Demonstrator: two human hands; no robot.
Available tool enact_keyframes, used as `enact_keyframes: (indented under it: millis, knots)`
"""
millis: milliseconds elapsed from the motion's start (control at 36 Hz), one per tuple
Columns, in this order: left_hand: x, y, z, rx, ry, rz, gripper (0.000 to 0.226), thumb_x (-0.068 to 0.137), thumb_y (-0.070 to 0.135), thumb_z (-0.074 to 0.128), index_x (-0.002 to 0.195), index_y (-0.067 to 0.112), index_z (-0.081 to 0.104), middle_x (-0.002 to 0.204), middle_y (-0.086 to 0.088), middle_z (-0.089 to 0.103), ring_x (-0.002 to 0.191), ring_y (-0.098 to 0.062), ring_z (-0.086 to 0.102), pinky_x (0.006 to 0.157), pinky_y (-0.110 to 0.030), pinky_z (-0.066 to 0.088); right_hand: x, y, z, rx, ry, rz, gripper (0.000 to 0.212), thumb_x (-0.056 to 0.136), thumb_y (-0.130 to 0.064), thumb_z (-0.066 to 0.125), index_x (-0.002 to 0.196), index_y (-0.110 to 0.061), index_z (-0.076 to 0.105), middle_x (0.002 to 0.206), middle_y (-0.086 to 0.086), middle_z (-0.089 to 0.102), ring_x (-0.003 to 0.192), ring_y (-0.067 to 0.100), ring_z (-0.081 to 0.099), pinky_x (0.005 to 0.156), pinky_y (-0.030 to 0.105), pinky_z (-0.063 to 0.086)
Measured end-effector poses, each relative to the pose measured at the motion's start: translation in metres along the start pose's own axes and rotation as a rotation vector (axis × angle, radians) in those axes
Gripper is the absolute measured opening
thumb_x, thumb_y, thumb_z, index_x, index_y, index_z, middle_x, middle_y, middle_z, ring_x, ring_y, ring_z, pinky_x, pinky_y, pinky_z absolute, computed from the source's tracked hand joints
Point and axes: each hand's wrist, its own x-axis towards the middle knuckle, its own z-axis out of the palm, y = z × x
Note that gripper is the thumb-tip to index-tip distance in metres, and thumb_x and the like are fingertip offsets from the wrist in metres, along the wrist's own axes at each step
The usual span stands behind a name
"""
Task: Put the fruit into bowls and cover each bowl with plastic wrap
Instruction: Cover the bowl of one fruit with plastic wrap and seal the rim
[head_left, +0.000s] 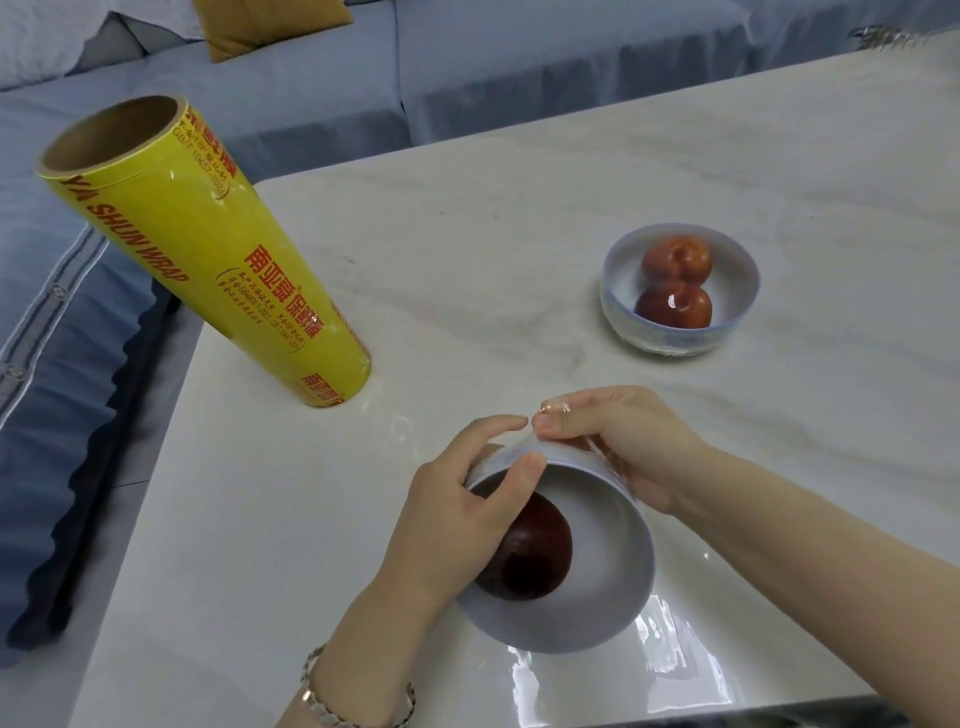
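A white bowl sits near the table's front edge with one dark red fruit inside. My left hand holds the bowl's far left rim, thumb over the edge, with clear plastic wrap under its fingers. My right hand grips the far right side of the bowl, pinching wrap against it. Loose wrap lies shiny on the table beside the bowl. A second bowl farther back holds two red fruits under film. The yellow wrap roll stands upright at the left.
The white marble table has its left edge close beside the roll. A blue sofa with a mustard cushion runs behind and to the left. A watch is on my left wrist.
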Motion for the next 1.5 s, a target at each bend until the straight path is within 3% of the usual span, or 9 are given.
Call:
enact_keyframes:
  millis: [389,500,639,750,861,944,1194,1306,1500]
  knots:
    - [-0.004,0.003,0.002,-0.04,-0.017,0.001,0.025,0.064,0.056,0.054,0.084,0.048,0.066,0.093,0.036,0.066,0.096,0.012,0.059,0.076,-0.002,0.041,0.007,0.01,-0.004,-0.378,0.125,0.066,0.014,0.072,-0.007,0.069,0.078,0.005,0.068,0.073,0.013,0.064,0.068,0.021,0.061,0.068,0.032,0.054]
    - [-0.007,0.004,0.002,0.003,-0.051,0.042,0.023,0.065,0.056,0.055,0.085,0.049,0.063,0.092,0.04,0.063,0.095,0.014,0.058,0.078,0.0,0.039,0.003,0.021,-0.021,-0.306,0.11,0.12,0.01,0.077,-0.002,0.067,0.074,0.0,0.058,0.067,0.012,0.053,0.056,0.017,0.049,0.05,0.021,0.043]
    - [-0.006,0.001,0.0,-0.023,0.008,-0.017,0.017,0.063,0.057,0.054,0.075,0.052,0.065,0.091,0.039,0.064,0.095,0.015,0.058,0.078,0.0,0.039,-0.013,-0.003,-0.042,-0.196,0.212,-0.214,0.02,0.077,0.0,0.067,0.063,-0.01,0.058,0.055,0.002,0.064,0.063,0.019,0.061,0.062,0.017,0.053]
    - [-0.005,0.002,0.001,0.034,-0.004,-0.023,0.017,0.063,0.056,0.056,0.077,0.048,0.062,0.09,0.038,0.063,0.091,0.015,0.057,0.073,0.001,0.038,-0.047,-0.015,-0.033,-0.408,0.032,-0.489,0.008,0.078,-0.009,0.066,0.08,-0.016,0.07,0.078,-0.005,0.075,0.075,0.003,0.067,0.073,0.009,0.051]
    - [-0.004,0.004,0.002,0.043,-0.021,-0.009,0.02,0.062,0.057,0.054,0.078,0.046,0.061,0.089,0.032,0.065,0.088,0.011,0.059,0.071,-0.001,0.04,-0.055,-0.004,-0.021,-0.848,-0.154,-0.488,0.036,0.063,-0.059,0.054,0.093,-0.043,0.067,0.101,-0.034,0.064,0.098,-0.018,0.055,0.085,0.0,0.038]
    - [-0.005,0.003,0.002,0.041,-0.023,-0.006,0.024,0.062,0.058,0.051,0.08,0.044,0.061,0.089,0.028,0.066,0.088,0.008,0.06,0.07,-0.003,0.041,-0.048,0.0,-0.012,-0.905,-0.212,-0.466,0.025,0.067,-0.057,0.053,0.091,-0.052,0.059,0.105,-0.039,0.058,0.1,-0.018,0.054,0.083,0.0,0.038]
    - [-0.004,0.0,0.003,-0.003,0.054,-0.064,0.012,0.076,0.046,0.055,0.085,0.043,0.063,0.094,0.031,0.064,0.092,0.012,0.058,0.073,-0.001,0.039,-0.028,0.002,-0.025,-0.699,-0.246,-0.272,0.048,0.069,-0.053,0.068,0.104,-0.021,0.069,0.105,-0.006,0.071,0.1,0.004,0.065,0.096,0.026,0.048]
    - [-0.005,-0.005,0.01,-0.117,0.194,-0.11,0.016,0.093,0.029,0.051,0.086,0.03,0.065,0.09,0.021,0.067,0.09,0.012,0.057,0.075,-0.001,0.039,-0.029,0.007,-0.043,-0.488,-0.118,-0.215,0.055,0.075,-0.053,0.061,0.093,-0.002,0.07,0.092,0.014,0.072,0.081,0.014,0.065,0.079,0.022,0.053]
    - [-0.013,-0.004,0.032,-0.15,0.081,-0.164,0.025,0.098,0.026,0.038,0.098,0.035,0.062,0.104,0.025,0.061,0.096,0.021,0.051,0.079,0.004,0.035,-0.03,0.007,-0.052,-0.498,-0.038,-0.158,0.056,0.071,-0.047,0.058,0.087,0.007,0.065,0.071,0.006,0.054,0.066,0.013,0.05,0.057,0.015,0.044]
